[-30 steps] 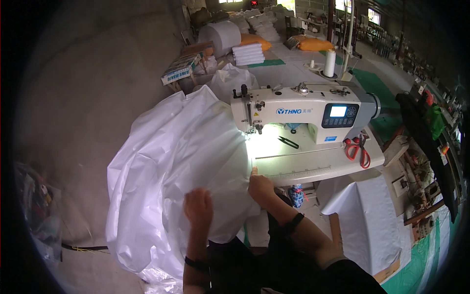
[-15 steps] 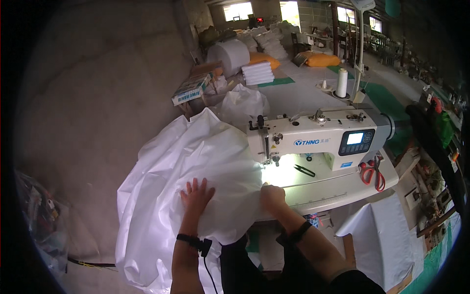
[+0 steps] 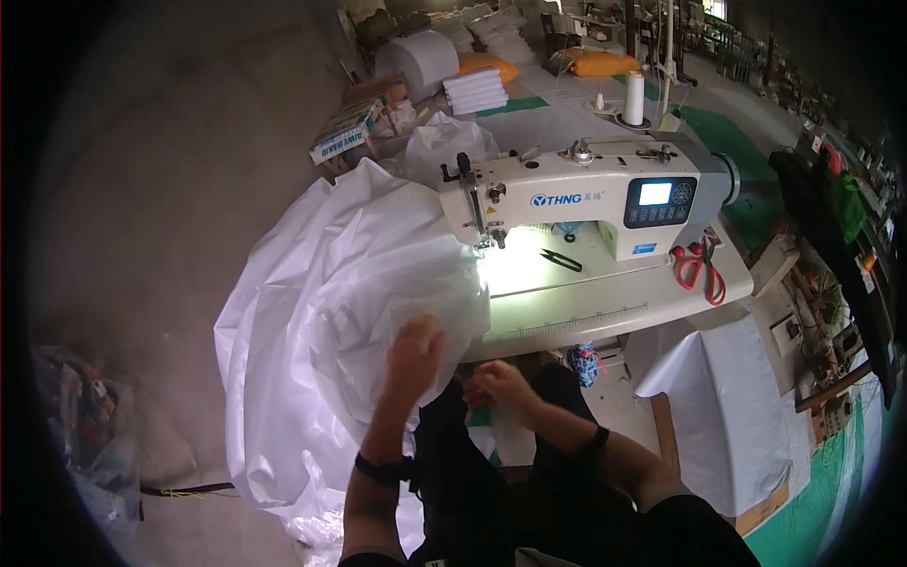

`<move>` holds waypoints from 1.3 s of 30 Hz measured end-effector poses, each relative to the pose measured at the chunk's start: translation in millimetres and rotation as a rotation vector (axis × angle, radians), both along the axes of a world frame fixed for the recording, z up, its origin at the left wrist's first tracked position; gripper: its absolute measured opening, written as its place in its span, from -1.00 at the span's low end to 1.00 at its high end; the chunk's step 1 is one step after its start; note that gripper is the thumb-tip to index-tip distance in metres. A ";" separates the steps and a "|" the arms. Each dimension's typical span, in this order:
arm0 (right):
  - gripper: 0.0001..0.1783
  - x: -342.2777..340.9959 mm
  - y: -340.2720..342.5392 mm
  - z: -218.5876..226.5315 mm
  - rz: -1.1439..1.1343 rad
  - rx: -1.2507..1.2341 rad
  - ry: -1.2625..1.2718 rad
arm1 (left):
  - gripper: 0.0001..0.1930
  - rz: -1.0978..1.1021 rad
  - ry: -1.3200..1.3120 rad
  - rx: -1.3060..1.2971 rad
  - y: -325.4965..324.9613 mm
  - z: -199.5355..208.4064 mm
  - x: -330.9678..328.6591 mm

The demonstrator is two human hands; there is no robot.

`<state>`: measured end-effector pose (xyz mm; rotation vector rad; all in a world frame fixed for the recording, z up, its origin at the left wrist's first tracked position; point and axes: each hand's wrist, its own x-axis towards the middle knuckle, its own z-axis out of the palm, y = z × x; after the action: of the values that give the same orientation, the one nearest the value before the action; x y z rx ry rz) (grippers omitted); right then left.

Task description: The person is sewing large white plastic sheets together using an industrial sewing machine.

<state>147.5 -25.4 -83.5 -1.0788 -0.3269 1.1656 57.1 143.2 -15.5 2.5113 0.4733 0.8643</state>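
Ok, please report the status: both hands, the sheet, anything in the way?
Left hand over sheet, contact unclear. Right hand off table's near edge, grip unclear. Sheet bunched at machine's left. Snips on table, apart from sheet.

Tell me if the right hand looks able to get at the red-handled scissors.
Probably yes: the red-handled scissors lie uncovered on the sewing table, handles toward the person; nothing visible blocks the right hand.

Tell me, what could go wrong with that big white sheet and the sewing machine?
The sheet bunches in folds up to the sewing machine's lit end, so a fold might get caught. The black snips lie near there and could snag it. The scissors lie near the table's edge and might get knocked off.
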 end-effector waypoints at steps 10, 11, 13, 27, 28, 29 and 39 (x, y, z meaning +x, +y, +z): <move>-0.65 -21.3 30.1 -37.8 0.169 0.241 -0.100 | -0.68 0.209 0.348 0.454 -66.4 -16.2 -17.9; -0.67 -23.1 28.3 -37.1 0.173 0.275 -0.121 | -0.67 0.219 0.436 0.412 -66.8 -18.4 -22.0; -0.66 -28.2 22.7 -33.7 0.220 0.326 0.068 | -0.67 0.234 0.438 0.387 -63.7 -21.5 -31.5; -0.65 9.4 -5.8 25.6 -0.181 -0.046 -0.249 | -0.71 0.190 0.292 0.140 -73.4 13.7 -28.1; -0.67 14.5 -3.3 24.1 -0.150 -0.073 -0.254 | -0.71 0.186 0.319 0.127 -80.0 8.5 -23.2; -0.67 17.5 -2.8 20.6 -0.134 -0.069 -0.287 | -0.68 0.227 0.333 0.159 -85.9 2.6 -19.0; -0.72 -19.9 75.9 -28.9 0.149 -0.042 -1.267 | -0.83 -0.005 0.545 0.400 -63.3 17.1 12.6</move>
<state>127.7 50.5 -112.4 -1.7509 -1.3729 0.4606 69.7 79.9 1.6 3.1212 0.4970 0.2704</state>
